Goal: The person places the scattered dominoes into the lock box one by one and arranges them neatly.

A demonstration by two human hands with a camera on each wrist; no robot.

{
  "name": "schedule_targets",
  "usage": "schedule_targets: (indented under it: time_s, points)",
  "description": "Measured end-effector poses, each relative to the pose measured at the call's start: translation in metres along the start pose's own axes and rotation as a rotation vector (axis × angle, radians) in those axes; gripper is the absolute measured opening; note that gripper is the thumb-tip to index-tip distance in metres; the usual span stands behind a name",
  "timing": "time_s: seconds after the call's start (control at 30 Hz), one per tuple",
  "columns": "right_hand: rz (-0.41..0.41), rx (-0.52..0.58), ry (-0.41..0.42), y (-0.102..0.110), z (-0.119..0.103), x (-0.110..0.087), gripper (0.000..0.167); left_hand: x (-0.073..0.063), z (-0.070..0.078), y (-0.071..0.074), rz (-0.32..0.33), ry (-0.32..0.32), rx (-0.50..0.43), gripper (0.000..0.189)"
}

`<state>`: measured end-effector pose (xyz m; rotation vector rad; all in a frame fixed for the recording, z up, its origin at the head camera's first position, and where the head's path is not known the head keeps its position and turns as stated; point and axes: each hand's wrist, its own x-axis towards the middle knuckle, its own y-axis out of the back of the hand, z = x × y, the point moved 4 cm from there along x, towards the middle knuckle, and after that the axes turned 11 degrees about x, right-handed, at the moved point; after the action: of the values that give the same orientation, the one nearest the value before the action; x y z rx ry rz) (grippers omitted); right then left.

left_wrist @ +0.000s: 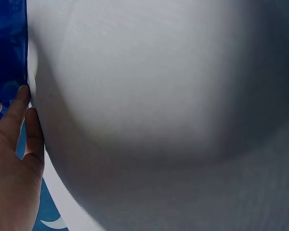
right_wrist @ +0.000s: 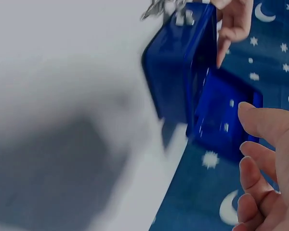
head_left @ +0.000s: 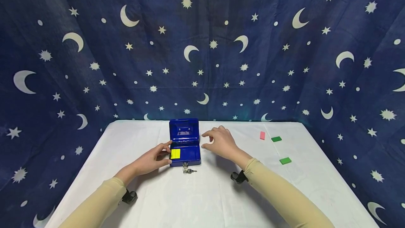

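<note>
A blue metal cash box (head_left: pixel 190 154) stands on the white table with its lid (head_left: pixel 184 129) raised at the back. Yellow tiles (head_left: pixel 175 153) lie side by side in its left part. Against the box's left side rests my left hand (head_left: pixel 152 159), thumb near the front corner and a finger near the hinge. My right hand (head_left: pixel 220 143) hovers just right of the box, thumb and index finger apart with nothing between them. In the right wrist view its fingertips overlap the lid's edge. Small keys (head_left: pixel 191 171) hang at the lock on the front.
To the right lie a pink tile (head_left: pixel 262 135), a dark green tile (head_left: pixel 276 139) and a lighter green tile (head_left: pixel 285 160). A dark blue curtain (head_left: pixel 209 73) with moons and stars rises behind the white table (head_left: pixel 190 200) and along its sides.
</note>
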<state>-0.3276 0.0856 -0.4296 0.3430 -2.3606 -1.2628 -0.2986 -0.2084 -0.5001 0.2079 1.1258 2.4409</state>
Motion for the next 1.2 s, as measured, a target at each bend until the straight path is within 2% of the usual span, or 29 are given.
schedule_targets:
  time_s: [0.3,0.53,0.77,1.2]
  points:
    - [0.081,0.006,-0.03,0.038,0.043,-0.03,0.039,-0.003,-0.002,0.002,0.006,-0.008,-0.003,0.038]
    - [0.119,0.032,-0.104,0.053,0.08,-0.059,0.039,-0.002,-0.001,0.001,0.0,-0.003,-0.001,0.037]
    - [0.161,0.011,-0.173,0.068,0.117,-0.093,0.039,-0.001,-0.002,0.0,0.002,0.001,0.01,0.038]
    - [0.171,-0.004,-0.296,0.09,0.154,-0.135,0.044,-0.001,-0.002,0.0,0.002,-0.007,0.011,0.04]
